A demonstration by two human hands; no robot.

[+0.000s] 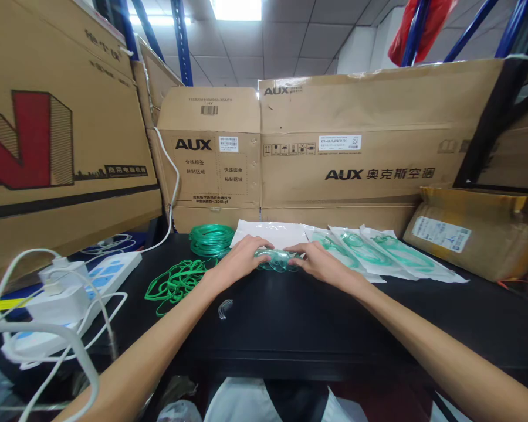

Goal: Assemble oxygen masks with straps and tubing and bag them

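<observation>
Both hands meet at the middle of a black table (290, 316). My left hand (242, 258) and my right hand (319, 261) have their fingers curled round the two ends of a bundle of clear green tubing (278, 259), which lies on the table between them. Just behind the bundle lies a flat white plastic bag (268, 231). Right of it, several sealed bags with green tubing (369, 252) overlap in a fan. A coil of green tubing (211, 239) sits behind my left hand, and a heap of green rubber bands (176, 281) lies left of my forearm.
Large cardboard boxes (347, 152) wall the table at the back and left. A wrapped yellow parcel (475, 231) lies at the right. A white power strip (110, 272) with chargers and white cables sits at the left. A small clear piece (224, 308) lies near my left forearm.
</observation>
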